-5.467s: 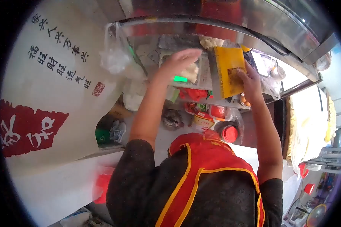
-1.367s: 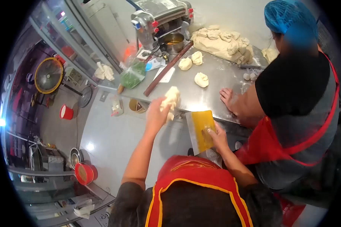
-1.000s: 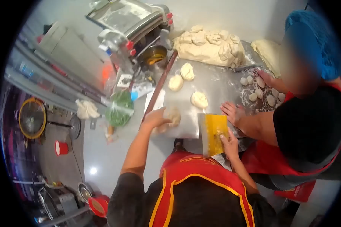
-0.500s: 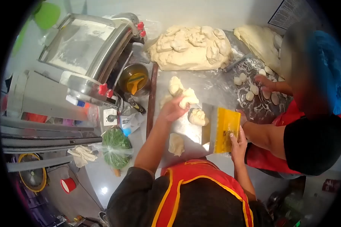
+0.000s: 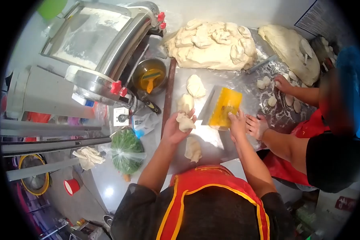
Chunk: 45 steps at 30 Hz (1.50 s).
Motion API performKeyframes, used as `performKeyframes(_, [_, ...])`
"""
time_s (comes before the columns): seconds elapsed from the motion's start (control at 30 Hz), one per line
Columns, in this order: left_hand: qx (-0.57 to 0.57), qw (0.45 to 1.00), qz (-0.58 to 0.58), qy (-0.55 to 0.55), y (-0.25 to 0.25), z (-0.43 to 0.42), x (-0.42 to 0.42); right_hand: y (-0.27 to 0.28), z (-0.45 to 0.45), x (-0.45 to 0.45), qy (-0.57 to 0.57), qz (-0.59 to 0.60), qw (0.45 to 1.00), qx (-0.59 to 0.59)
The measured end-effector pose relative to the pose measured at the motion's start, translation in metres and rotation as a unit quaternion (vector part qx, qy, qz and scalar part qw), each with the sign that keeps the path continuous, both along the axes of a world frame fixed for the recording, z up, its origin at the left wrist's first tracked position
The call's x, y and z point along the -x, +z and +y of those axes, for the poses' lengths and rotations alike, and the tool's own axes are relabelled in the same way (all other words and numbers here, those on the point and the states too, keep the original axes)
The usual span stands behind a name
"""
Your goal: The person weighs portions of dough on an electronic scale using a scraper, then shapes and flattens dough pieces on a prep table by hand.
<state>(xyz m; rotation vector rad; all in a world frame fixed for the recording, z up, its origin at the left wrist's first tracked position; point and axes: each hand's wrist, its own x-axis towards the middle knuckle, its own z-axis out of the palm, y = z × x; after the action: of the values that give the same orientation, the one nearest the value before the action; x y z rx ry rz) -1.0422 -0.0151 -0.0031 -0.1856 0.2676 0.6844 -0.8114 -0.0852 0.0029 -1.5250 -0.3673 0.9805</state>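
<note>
Looking down at our own two hands here, we've got a lump of dough (image 5: 185,122) in the left hand (image 5: 175,129), fingers curled around it, over the steel table (image 5: 232,78). Our right hand (image 5: 238,125) is clamped on the yellow grip of the scraper (image 5: 227,108), metal blade pointing left, towards the dough. Honestly, we can't tell from this angle if that blade touches the table or hangs just above it. What bugs us most is the crowding: the co-worker's hand (image 5: 257,127) is right beside ours, so a backward swing from us or a nudge from that side could mean bumped knuckles or a blade knocked off line. Second worry is our left fingers, since the blade faces them and a careless sweep that way could nick them. Then there's sticking: one nearer piece (image 5: 185,103) sits just past our left fingertips and a farther piece (image 5: 196,86) right behind it, so if the lump gets dropped or pressed there, they could all merge. The front piece (image 5: 193,149) lies between our forearms, close to the edge on our side, where a lowered arm could squash it or shove it off.
</note>
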Motion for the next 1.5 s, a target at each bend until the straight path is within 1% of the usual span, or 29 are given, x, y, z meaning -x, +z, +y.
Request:
performKeyframes(0.07, [-0.011,0.997,-0.071,-0.005,-0.009,-0.008,0.010,0.000,0.013,0.004,-0.005,-0.014,1.000,0.000])
performKeyframes(0.1, [0.021,0.993,-0.117,-0.015,-0.012,-0.012,0.014,0.003,0.016,0.003,0.001,-0.019,1.000,0.004])
performKeyframes(0.13, [0.011,0.995,-0.101,-0.009,-0.015,-0.017,0.018,0.008,0.017,0.005,0.010,-0.023,1.000,0.007])
performKeyframes(0.17, [0.001,0.997,-0.083,0.000,-0.014,-0.023,0.022,0.021,0.016,0.011,0.001,0.012,1.000,-0.008])
performKeyframes(0.2, [-0.010,0.998,-0.065,0.009,-0.014,-0.028,0.026,0.018,0.015,0.013,0.006,0.013,1.000,-0.008])
performKeyframes(0.23, [0.001,0.996,-0.089,0.018,-0.018,-0.031,0.029,0.012,0.011,0.009,0.012,0.015,1.000,-0.009])
performKeyframes(0.33, [0.009,0.998,-0.062,0.017,-0.008,-0.037,0.039,-0.003,-0.001,0.004,0.025,0.033,0.999,-0.018])
performKeyframes(0.37, [0.012,0.999,-0.045,0.006,-0.001,-0.038,0.043,-0.002,-0.005,0.006,0.028,0.041,0.999,-0.015])
performKeyframes(0.47, [0.012,0.999,-0.037,0.019,-0.012,-0.043,0.043,0.009,-0.011,0.016,0.030,0.051,0.998,-0.016])
performKeyframes(0.5, [0.016,0.999,-0.012,0.031,-0.014,-0.046,0.043,0.012,-0.013,0.019,0.026,0.051,0.998,-0.019])
performKeyframes(0.6, [0.053,0.991,-0.126,0.003,-0.014,-0.055,0.046,0.010,-0.017,0.018,0.032,0.058,0.998,-0.010])
performKeyframes(0.63, [0.075,0.987,-0.143,-0.002,-0.025,-0.059,0.045,0.006,-0.018,0.015,0.044,0.056,0.997,-0.008])
performKeyframes(0.73, [0.037,0.997,-0.065,0.018,-0.022,-0.069,0.051,0.015,-0.017,0.021,0.046,0.046,0.998,0.000])
performKeyframes(0.83, [0.023,0.998,-0.035,0.049,0.012,-0.078,0.066,0.021,-0.017,0.026,0.043,0.053,0.998,-0.001])
performKeyframes(0.87, [0.028,0.998,-0.027,0.052,0.013,-0.080,0.072,0.023,-0.017,0.027,0.045,0.052,0.998,0.001])
performKeyframes(0.93, [0.038,0.997,-0.011,0.060,0.014,-0.084,0.085,0.022,-0.018,0.027,0.055,0.053,0.997,0.011])
performKeyframes(1.03, [-0.039,0.992,0.085,0.090,-0.010,-0.088,0.105,0.018,-0.019,0.026,0.059,0.060,0.996,0.009])
performKeyframes(1.07, [-0.069,0.977,0.162,0.117,-0.006,-0.086,0.114,0.017,-0.019,0.027,0.058,0.063,0.996,0.005])
performKeyframes(1.13, [-0.126,0.927,0.312,0.166,0.015,-0.079,0.139,0.020,-0.019,0.029,0.068,0.054,0.996,0.010])
performKeyframes(1.23, [-0.146,0.854,0.453,0.210,0.041,-0.065,0.181,0.016,-0.020,0.025,0.072,0.050,0.996,0.003])
performKeyframes(1.33, [-0.148,0.789,0.550,0.231,0.055,-0.057,0.196,0.020,-0.021,0.033,0.055,0.054,0.997,0.005])
performKeyframes(1.37, [-0.142,0.815,0.518,0.218,0.054,-0.056,0.198,0.026,-0.021,0.037,0.039,0.052,0.998,0.004])
performKeyframes(1.4, [-0.138,0.842,0.483,0.200,0.050,-0.056,0.197,0.024,-0.021,0.036,0.052,0.048,0.997,-0.007])
performKeyframes(1.43, [-0.100,0.878,0.422,0.201,0.046,-0.055,0.189,0.015,-0.022,0.033,0.063,0.040,0.997,-0.018])
performKeyframes(1.47, [-0.100,0.916,0.352,0.164,0.020,-0.058,0.195,0.010,-0.022,0.030,0.075,0.033,0.996,-0.027])
performKeyframes(1.5, [-0.053,0.919,0.344,0.185,0.017,-0.059,0.177,0.012,-0.021,0.032,0.057,0.022,0.998,-0.023])
